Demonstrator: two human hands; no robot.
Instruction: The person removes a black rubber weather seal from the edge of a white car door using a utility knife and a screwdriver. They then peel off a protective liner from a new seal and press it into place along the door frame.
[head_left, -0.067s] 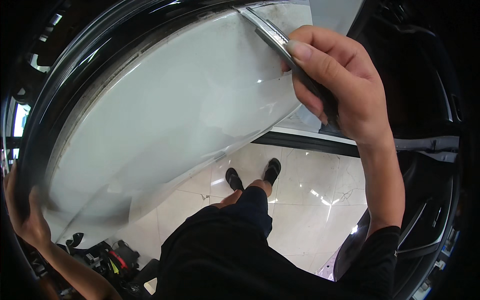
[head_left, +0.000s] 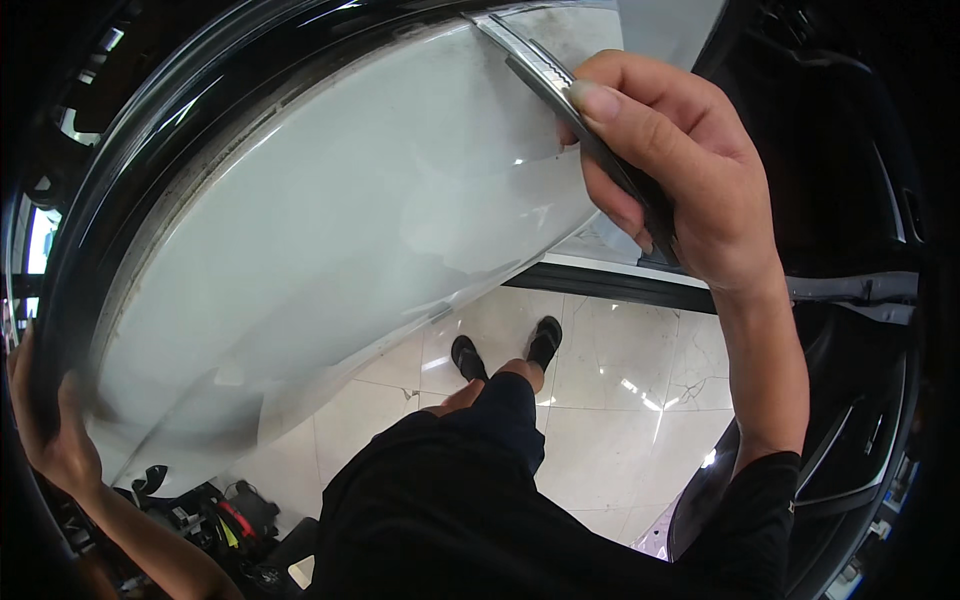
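My right hand (head_left: 680, 165) is closed round a utility knife (head_left: 545, 70) with a grey and black body, thumb pressed on its slider side. The knife slants up and left, its blade end at the seam between a white glossy car body panel (head_left: 330, 200) and a black curved edge (head_left: 170, 130). Dark grime runs along this seam. Over on the far left, my left hand (head_left: 65, 440) grips the black curved edge near its lower end, thumb on the near side and fingers partly hidden in shadow.
An open dark car door (head_left: 840, 430) stands at my right, with a black sill strip (head_left: 620, 285) beside the panel. Below is a glossy tiled floor (head_left: 600, 450), where my feet stand. Assorted dark and red gear (head_left: 235, 520) lies at lower left.
My right hand and the knife have shifted very slightly to the left along the seam. My left hand stays where it was.
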